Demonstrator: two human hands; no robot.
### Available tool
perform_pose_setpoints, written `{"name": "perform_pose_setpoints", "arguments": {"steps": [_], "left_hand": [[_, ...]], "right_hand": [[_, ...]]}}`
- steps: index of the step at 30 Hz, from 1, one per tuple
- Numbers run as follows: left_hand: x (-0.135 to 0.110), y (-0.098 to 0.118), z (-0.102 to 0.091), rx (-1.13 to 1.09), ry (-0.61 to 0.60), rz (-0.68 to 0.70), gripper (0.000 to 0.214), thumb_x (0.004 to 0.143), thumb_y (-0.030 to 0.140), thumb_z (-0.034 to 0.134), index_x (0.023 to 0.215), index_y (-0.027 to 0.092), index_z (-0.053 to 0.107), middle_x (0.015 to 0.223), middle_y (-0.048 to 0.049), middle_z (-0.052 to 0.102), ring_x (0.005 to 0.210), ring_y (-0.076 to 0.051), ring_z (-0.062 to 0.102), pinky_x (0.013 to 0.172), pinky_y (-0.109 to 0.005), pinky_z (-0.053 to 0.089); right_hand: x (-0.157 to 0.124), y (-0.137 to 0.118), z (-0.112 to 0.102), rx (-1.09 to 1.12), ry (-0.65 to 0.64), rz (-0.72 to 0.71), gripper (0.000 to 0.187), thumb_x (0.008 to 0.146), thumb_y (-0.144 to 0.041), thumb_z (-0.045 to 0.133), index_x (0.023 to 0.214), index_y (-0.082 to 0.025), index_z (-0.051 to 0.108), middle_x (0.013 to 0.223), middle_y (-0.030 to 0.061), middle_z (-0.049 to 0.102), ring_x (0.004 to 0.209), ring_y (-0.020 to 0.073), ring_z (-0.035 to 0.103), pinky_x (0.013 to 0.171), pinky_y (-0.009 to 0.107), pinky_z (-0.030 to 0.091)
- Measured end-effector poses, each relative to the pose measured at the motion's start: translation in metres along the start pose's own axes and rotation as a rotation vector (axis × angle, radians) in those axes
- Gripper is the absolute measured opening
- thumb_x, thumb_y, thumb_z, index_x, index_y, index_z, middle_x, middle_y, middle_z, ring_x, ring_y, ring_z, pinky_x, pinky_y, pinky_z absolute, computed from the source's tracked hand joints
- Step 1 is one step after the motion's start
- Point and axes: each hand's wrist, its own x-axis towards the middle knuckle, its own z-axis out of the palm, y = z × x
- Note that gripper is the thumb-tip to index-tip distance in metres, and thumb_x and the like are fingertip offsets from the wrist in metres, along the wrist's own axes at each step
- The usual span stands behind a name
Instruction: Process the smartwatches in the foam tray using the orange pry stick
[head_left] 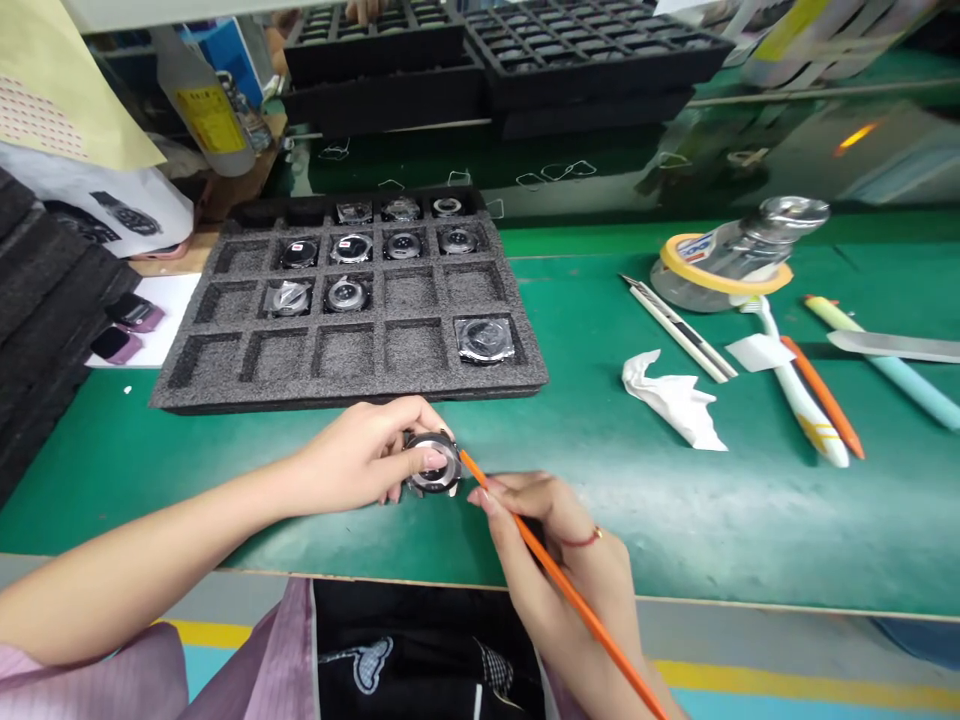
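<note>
My left hand (367, 455) is closed around a round metal watch case (433, 465), holding it just above the green mat near the front edge. My right hand (547, 530) grips a thin orange stick (570, 595) like a pen, with its tip touching the right rim of the watch case. Directly behind the hands lies a grey foam tray (390, 350) with several compartments, some holding wrapped watch cases (484, 338).
A crumpled white tissue (671, 395), pens and a toothbrush-like tool (799, 395), and a tape roll with a metal weight (731, 262) lie at right. Black trays (592, 50) stand at the back, a bottle (202, 100) at back left, foam stacks (37, 300) at left.
</note>
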Motion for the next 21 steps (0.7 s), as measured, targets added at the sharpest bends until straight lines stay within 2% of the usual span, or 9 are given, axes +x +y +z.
{"name": "perform_pose_setpoints", "arguments": {"steps": [4,12,17,19,21], "left_hand": [[-0.001,0.0,0.0,-0.015,0.008,-0.001,0.02,0.094,0.035,0.059,0.105,0.018,0.058,0.071,0.0011,0.068,0.046,-0.01,0.061,0.043,-0.018,0.048],[-0.001,0.003,-0.001,-0.015,0.013,-0.015,0.02,0.093,0.034,0.061,0.104,0.018,0.06,0.061,0.0064,0.06,0.044,-0.009,0.059,0.043,-0.016,0.046],[-0.001,0.002,0.0,-0.031,0.004,0.004,0.019,0.093,0.032,0.06,0.104,0.017,0.059,0.068,0.0035,0.064,0.047,-0.009,0.059,0.045,-0.018,0.048],[-0.002,0.001,0.0,-0.033,0.003,0.013,0.019,0.094,0.032,0.06,0.105,0.017,0.059,0.066,0.0044,0.062,0.047,-0.009,0.059,0.045,-0.019,0.048],[-0.002,-0.001,-0.001,-0.031,-0.01,0.03,0.02,0.095,0.033,0.059,0.107,0.017,0.059,0.067,0.0044,0.062,0.048,-0.009,0.059,0.046,-0.019,0.049]], "right_hand": [[0.008,0.003,0.001,0.089,-0.048,0.013,0.014,0.094,-0.011,0.059,0.087,-0.023,0.056,0.084,-0.0002,0.068,0.076,0.0131,0.07,0.069,0.025,0.056],[-0.022,-0.006,-0.003,-0.038,-0.039,-0.061,0.02,0.091,-0.003,0.058,0.088,-0.022,0.053,0.081,0.0005,0.066,0.075,0.0122,0.066,0.068,0.025,0.053],[-0.021,-0.008,0.007,-0.135,-0.058,-0.153,0.021,0.088,-0.002,0.059,0.088,-0.022,0.053,0.079,-0.001,0.07,0.071,0.0138,0.066,0.068,0.03,0.052],[-0.02,-0.007,0.006,-0.078,-0.042,-0.115,0.019,0.089,-0.005,0.059,0.086,-0.023,0.053,0.075,-0.0019,0.068,0.069,0.0134,0.066,0.066,0.028,0.053],[-0.018,-0.005,0.001,0.012,0.024,-0.005,0.016,0.093,-0.009,0.058,0.087,-0.024,0.054,0.076,-0.0022,0.07,0.07,0.0125,0.068,0.066,0.026,0.055]]}}
